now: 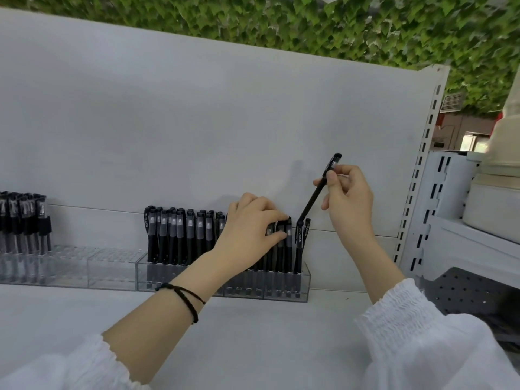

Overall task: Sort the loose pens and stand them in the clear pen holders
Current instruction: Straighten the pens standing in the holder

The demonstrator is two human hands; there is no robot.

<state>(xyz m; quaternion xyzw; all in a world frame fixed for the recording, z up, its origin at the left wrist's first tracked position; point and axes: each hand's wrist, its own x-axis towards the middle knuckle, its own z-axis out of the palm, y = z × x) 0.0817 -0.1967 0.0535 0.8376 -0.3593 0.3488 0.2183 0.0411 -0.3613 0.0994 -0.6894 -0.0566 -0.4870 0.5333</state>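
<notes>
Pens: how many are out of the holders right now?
1: the pen pinched in the right hand, tilted above the right end of the holder. The left hand, gripping standing pens, could hide more.

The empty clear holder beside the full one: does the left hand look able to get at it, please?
Probably yes. The empty holder stands open-topped right beside the full holder, where the left hand grips standing pens; nothing lies between, though its fingers must release those pens first.

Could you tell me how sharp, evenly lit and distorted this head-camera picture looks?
Head view: soft, even light; the right hand and pen cast faint shadows on the back panel; leaves overhead are blurred; wide-angle distortion slants the shelf upright.
</notes>
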